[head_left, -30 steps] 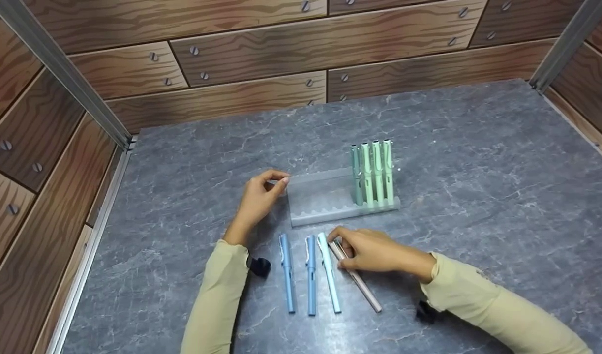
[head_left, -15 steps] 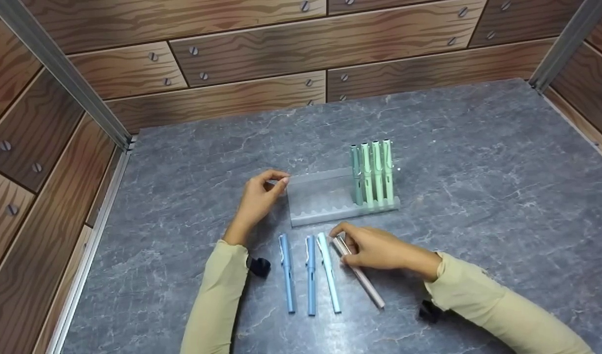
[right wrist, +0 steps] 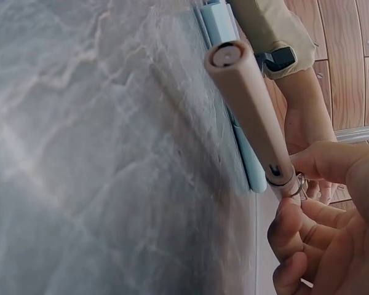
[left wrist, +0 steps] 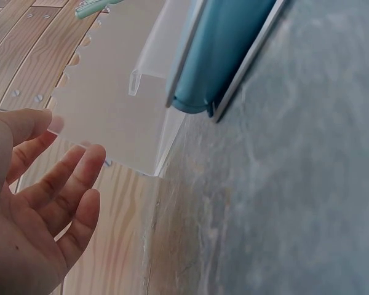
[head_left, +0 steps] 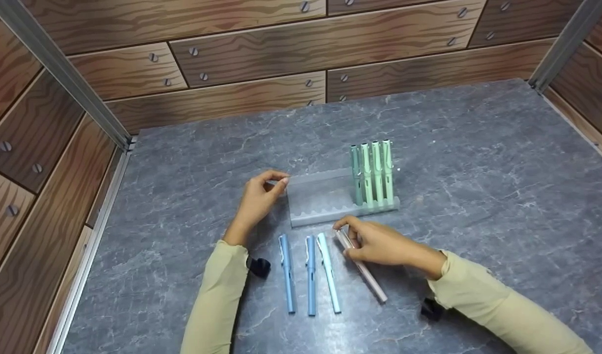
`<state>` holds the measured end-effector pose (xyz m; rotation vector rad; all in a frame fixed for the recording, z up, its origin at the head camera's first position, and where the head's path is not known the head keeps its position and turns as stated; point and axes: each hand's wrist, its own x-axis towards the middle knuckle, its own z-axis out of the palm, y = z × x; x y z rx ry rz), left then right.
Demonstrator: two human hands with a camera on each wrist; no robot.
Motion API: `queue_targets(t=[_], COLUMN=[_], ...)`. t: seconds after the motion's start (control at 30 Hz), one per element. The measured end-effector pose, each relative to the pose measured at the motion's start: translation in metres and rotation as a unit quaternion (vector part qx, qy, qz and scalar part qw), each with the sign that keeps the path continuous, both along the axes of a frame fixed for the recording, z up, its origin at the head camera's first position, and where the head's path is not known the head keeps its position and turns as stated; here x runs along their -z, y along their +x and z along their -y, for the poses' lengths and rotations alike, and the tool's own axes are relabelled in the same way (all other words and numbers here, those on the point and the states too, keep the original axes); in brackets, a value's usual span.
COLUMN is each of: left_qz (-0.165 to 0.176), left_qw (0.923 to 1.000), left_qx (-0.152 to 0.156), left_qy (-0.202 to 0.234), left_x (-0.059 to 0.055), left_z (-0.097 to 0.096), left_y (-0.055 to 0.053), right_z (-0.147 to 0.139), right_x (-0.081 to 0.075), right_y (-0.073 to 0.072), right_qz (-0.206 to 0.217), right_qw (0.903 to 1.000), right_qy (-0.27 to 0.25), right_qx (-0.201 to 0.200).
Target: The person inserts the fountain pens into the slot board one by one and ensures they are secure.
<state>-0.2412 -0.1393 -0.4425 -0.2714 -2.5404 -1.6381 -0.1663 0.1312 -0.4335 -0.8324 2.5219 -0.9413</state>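
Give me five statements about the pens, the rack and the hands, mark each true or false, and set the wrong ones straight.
1. The right hand holds the pinkish-beige pen. True.
2. The left hand touches the clear rack. True.
3. The clear rack holds six pens. False: it holds four, a dark green pen and three light green pens.
4. The dark green pen is the rightmost in the clear rack. False: in the head view it stands left of the light green ones.
5. Two blue pens and a pale blue pen lie on the table. True.
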Motion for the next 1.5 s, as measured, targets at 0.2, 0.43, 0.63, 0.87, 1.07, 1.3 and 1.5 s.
queue_targets(t=[0.2, 0.43, 0.63, 0.87, 1.07, 1.3, 1.5], left_qz=[-0.007, -0.014, -0.007, -0.005, -0.008, -0.005, -0.001], left_qw=[0.9999, 0.9998, 1.0, 1.0, 1.0, 1.0, 1.0], left_qx=[-0.005, -0.006, -0.001, 0.0, -0.003, 0.0, 0.001], left_qy=[-0.006, -0.01, -0.005, 0.002, -0.003, 0.004, 0.009], left_x=[0.0, 0.0, 0.0, 0.0, -0.001, 0.001, 0.001], left_z=[0.0, -0.001, 0.0, 0.0, -0.001, -0.001, -0.001], left_y=[0.001, 0.0, 0.0, 0.001, 0.002, 0.0, -0.001], right_z=[-0.003, -0.008, -0.014, -0.019, -0.019, -0.016, -0.012], right_x=[-0.002, -0.009, -0.017, -0.021, -0.029, -0.034, -0.038], right_y=[-0.002, -0.01, -0.015, -0.02, -0.023, -0.028, -0.031], right_qz=[0.005, 0.0, -0.015, -0.012, -0.005, -0.03, -0.07], right_qw=[0.9999, 0.9992, 0.9982, 0.9977, 0.996, 0.995, 0.9916], right_qy=[-0.006, -0.033, -0.049, -0.056, -0.066, -0.06, -0.056], right_qx=[0.01, 0.021, 0.03, 0.036, 0.06, 0.074, 0.093])
